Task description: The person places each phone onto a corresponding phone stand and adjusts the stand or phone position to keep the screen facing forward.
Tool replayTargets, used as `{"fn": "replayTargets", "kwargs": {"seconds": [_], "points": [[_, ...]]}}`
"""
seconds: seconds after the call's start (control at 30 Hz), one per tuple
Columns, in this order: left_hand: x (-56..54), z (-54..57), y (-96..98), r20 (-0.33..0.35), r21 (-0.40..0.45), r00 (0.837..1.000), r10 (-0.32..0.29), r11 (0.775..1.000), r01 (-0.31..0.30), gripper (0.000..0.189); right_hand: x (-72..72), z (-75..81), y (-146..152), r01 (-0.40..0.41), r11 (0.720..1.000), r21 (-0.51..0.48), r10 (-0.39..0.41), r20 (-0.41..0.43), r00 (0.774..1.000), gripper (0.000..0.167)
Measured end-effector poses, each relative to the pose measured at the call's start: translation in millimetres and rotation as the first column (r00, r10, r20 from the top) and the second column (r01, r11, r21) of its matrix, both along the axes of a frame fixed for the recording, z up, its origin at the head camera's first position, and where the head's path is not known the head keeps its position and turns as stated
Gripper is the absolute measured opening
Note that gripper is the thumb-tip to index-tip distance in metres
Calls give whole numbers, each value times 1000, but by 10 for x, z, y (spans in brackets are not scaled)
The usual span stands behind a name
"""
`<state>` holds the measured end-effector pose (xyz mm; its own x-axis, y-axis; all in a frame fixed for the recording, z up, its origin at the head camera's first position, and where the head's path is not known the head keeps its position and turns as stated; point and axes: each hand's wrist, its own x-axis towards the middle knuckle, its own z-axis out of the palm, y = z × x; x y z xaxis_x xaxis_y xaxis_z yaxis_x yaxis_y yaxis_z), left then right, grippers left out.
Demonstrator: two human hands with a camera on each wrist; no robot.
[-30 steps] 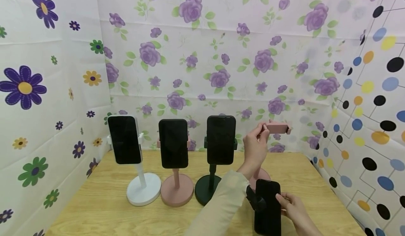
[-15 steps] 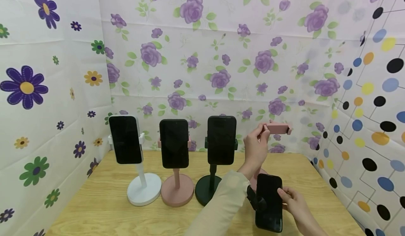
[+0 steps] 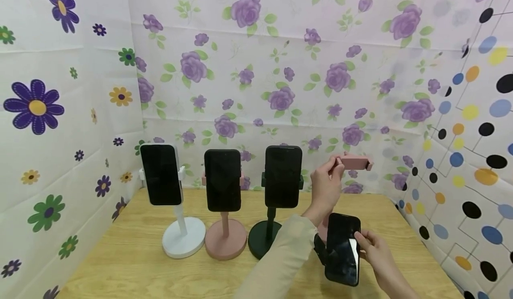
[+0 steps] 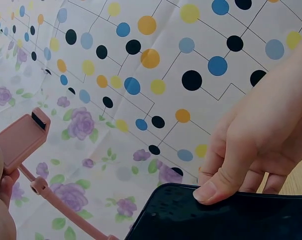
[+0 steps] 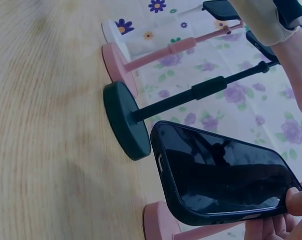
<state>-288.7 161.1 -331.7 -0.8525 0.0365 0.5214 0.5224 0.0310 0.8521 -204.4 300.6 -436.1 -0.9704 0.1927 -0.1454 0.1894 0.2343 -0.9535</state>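
Observation:
At the right of the table, my left hand grips the left end of a pink phone stand's clamp. The clamp's right end juts out with no phone in it, as the left wrist view also shows. My right hand pinches a black smartphone by its right edge, thumb on the screen side and fingers behind. The phone tilts below the clamp, its dark screen catching a reflection. In the right wrist view the phone hangs above the table, in front of the stand's pink base. The stand's pole rises behind.
Three stands hold phones in a row to the left: a white stand, a pink stand and a dark green stand. All stand on a wood-grain table. Patterned cloth closes off the back and both sides.
My right hand has raised the smartphone a little, up and slightly right toward the clamp, and its screen now catches light. My left hand keeps its grip on the clamp.

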Motion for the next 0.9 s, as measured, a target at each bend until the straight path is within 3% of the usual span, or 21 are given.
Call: {"fn": "replayTargets", "kwargs": {"seconds": [0.2,0.43,0.67,0.9], "points": [[-9,-10,0,-6,-7,1000,0,1000,0,32,-10,43,-20,10,1000,-2,-10,-16,1000,44],[-20,-23,-3,1,-19,1000,-4,1000,4,33,-23,54,-17,20,999,-34,-20,-16,1000,33],[-26,-26,-1,12,-17,1000,1,1000,0,35,-23,83,-5,30,999,-33,-31,-32,999,41],[-38,-37,4,-5,-24,1000,6,1000,-6,34,-19,113,-2,49,997,-52,-53,-78,996,32]]}}
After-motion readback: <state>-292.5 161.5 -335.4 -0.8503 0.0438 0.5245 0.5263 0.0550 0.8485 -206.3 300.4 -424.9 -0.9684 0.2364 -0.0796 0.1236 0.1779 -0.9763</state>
